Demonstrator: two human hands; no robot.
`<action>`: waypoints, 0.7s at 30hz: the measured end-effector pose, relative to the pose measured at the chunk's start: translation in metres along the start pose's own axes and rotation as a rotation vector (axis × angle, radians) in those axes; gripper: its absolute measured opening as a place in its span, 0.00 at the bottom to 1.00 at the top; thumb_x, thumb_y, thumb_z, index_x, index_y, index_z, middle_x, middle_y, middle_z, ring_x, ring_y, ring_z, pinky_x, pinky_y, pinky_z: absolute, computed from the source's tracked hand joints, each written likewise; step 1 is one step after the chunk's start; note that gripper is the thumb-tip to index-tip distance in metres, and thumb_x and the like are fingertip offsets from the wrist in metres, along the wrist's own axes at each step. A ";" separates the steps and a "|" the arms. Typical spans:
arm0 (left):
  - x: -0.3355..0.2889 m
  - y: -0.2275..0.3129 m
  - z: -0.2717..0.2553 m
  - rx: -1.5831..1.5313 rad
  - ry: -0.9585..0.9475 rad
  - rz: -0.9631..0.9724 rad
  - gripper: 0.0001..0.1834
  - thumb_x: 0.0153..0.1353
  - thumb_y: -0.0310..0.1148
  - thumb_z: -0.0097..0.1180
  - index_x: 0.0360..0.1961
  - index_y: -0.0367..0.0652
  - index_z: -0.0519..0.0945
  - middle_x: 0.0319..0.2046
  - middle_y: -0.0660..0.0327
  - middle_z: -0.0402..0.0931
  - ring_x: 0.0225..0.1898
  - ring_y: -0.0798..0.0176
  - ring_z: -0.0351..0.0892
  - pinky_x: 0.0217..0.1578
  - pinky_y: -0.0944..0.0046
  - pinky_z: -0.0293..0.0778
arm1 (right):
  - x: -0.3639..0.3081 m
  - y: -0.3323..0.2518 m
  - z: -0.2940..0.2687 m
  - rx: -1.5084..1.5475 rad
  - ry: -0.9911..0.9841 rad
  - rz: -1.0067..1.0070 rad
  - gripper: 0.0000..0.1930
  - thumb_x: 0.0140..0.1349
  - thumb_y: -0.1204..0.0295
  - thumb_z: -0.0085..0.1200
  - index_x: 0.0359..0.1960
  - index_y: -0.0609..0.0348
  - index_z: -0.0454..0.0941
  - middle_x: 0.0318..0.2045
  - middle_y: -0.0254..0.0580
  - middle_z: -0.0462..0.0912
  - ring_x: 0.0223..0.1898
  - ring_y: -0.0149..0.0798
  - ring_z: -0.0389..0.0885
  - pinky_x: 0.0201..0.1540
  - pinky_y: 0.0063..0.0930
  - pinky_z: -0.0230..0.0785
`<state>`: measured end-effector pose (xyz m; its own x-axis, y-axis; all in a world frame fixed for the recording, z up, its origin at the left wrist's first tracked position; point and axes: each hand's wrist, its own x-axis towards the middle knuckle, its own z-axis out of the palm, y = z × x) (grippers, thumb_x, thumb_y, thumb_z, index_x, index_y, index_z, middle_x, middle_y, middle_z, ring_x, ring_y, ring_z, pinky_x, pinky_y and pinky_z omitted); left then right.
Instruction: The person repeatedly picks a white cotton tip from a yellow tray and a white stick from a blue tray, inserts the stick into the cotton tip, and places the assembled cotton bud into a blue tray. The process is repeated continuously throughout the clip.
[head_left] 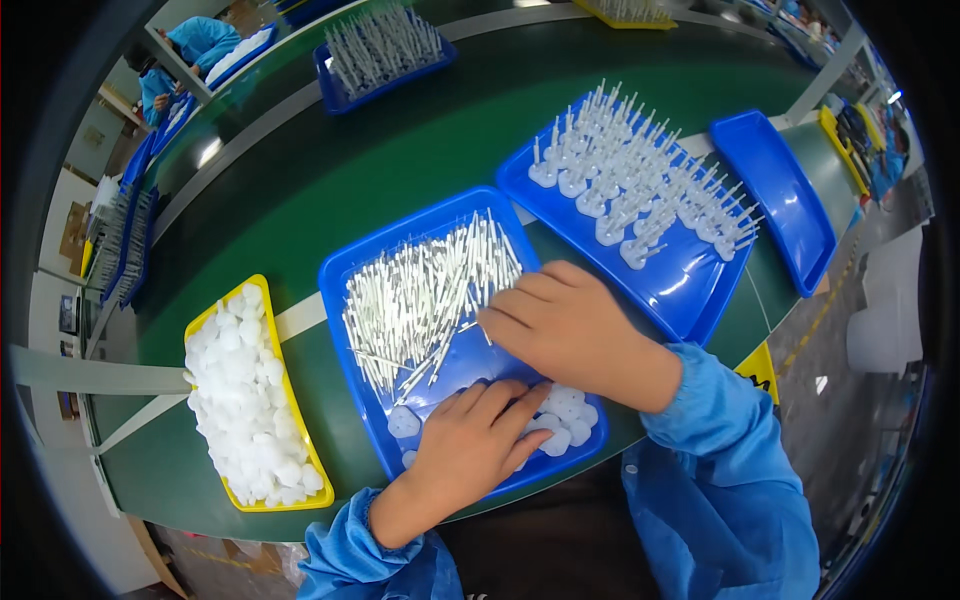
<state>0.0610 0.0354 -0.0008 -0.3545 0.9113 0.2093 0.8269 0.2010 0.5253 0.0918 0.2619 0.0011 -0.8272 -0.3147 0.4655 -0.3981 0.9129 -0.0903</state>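
Observation:
A blue tray (pixel 340 290) in front of me holds a heap of thin white sticks (pixel 410 300) with grey parts among them. Along its near side lie translucent white scalloped discs (pixel 568 410). My left hand (pixel 470 435) reaches over these discs, palm down, its fingers stretched out and the thumb apart; anything beneath its fingertips is hidden. At the right edge of the stick heap is my right hand (pixel 560 325), with fingers bent and drawn together. Its fingertips face down into the tray, and what they pinch cannot be made out.
Left stands a yellow tray (pixel 325 497) of white rounded pieces. Right, a blue tray (pixel 690 290) bears upright sticks on disc bases (pixel 640 180), beside another blue tray (pixel 775 190). A similar filled blue tray (pixel 340 95) sits farther back on the green table (pixel 250 220). A person (pixel 200 45) works far left.

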 end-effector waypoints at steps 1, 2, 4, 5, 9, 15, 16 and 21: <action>-0.001 -0.001 0.000 0.005 -0.007 -0.002 0.27 0.65 0.45 0.74 0.62 0.47 0.87 0.46 0.61 0.83 0.43 0.54 0.85 0.42 0.56 0.82 | 0.006 0.000 0.011 -0.069 -0.077 -0.013 0.12 0.55 0.69 0.66 0.42 0.51 0.89 0.40 0.33 0.88 0.43 0.37 0.87 0.52 0.37 0.74; -0.002 -0.003 0.000 -0.017 0.001 -0.016 0.27 0.65 0.45 0.74 0.62 0.46 0.87 0.46 0.61 0.83 0.43 0.54 0.85 0.43 0.56 0.82 | 0.012 -0.001 0.017 -0.138 -0.156 -0.027 0.13 0.55 0.69 0.64 0.43 0.51 0.89 0.40 0.32 0.88 0.45 0.37 0.86 0.54 0.37 0.74; -0.001 -0.005 -0.001 -0.062 0.016 -0.040 0.27 0.65 0.44 0.73 0.63 0.46 0.87 0.45 0.62 0.82 0.44 0.54 0.85 0.43 0.56 0.82 | 0.013 0.001 0.015 -0.080 -0.071 -0.024 0.12 0.55 0.70 0.67 0.42 0.50 0.89 0.40 0.31 0.87 0.45 0.38 0.86 0.56 0.38 0.73; 0.002 -0.005 -0.001 -0.076 0.009 -0.040 0.26 0.65 0.43 0.73 0.62 0.47 0.87 0.46 0.61 0.82 0.44 0.53 0.86 0.44 0.56 0.82 | 0.013 0.003 0.013 -0.052 -0.030 -0.021 0.12 0.55 0.70 0.68 0.42 0.50 0.90 0.39 0.31 0.87 0.45 0.38 0.86 0.57 0.39 0.72; 0.011 -0.010 0.009 -0.121 0.000 -0.038 0.22 0.65 0.41 0.74 0.58 0.48 0.88 0.45 0.61 0.83 0.44 0.52 0.87 0.45 0.55 0.83 | 0.004 0.006 0.014 0.181 0.068 0.164 0.09 0.58 0.70 0.73 0.40 0.48 0.90 0.38 0.31 0.88 0.44 0.41 0.86 0.55 0.41 0.72; 0.019 -0.017 0.006 -0.226 -0.045 -0.051 0.15 0.66 0.37 0.74 0.51 0.50 0.87 0.45 0.64 0.84 0.41 0.55 0.88 0.42 0.58 0.83 | -0.002 0.001 0.019 0.397 0.091 0.279 0.06 0.61 0.67 0.74 0.38 0.46 0.90 0.38 0.29 0.88 0.41 0.41 0.86 0.53 0.41 0.70; 0.019 -0.018 0.004 -0.268 -0.073 -0.072 0.14 0.67 0.36 0.73 0.51 0.50 0.87 0.46 0.64 0.85 0.40 0.57 0.88 0.41 0.58 0.83 | -0.003 0.003 0.018 0.395 0.096 0.278 0.09 0.58 0.69 0.77 0.39 0.48 0.91 0.40 0.32 0.91 0.42 0.41 0.86 0.56 0.40 0.70; 0.017 -0.027 -0.022 -0.674 0.015 -0.330 0.16 0.70 0.26 0.70 0.58 0.48 0.87 0.46 0.63 0.83 0.43 0.69 0.86 0.37 0.68 0.80 | -0.012 0.007 0.005 0.598 0.122 0.446 0.08 0.61 0.71 0.77 0.41 0.52 0.92 0.39 0.33 0.93 0.38 0.36 0.88 0.51 0.36 0.73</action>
<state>0.0233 0.0372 0.0070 -0.5476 0.8359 -0.0381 0.2315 0.1951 0.9531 0.0974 0.2710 -0.0092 -0.9246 0.1142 0.3635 -0.2118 0.6389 -0.7395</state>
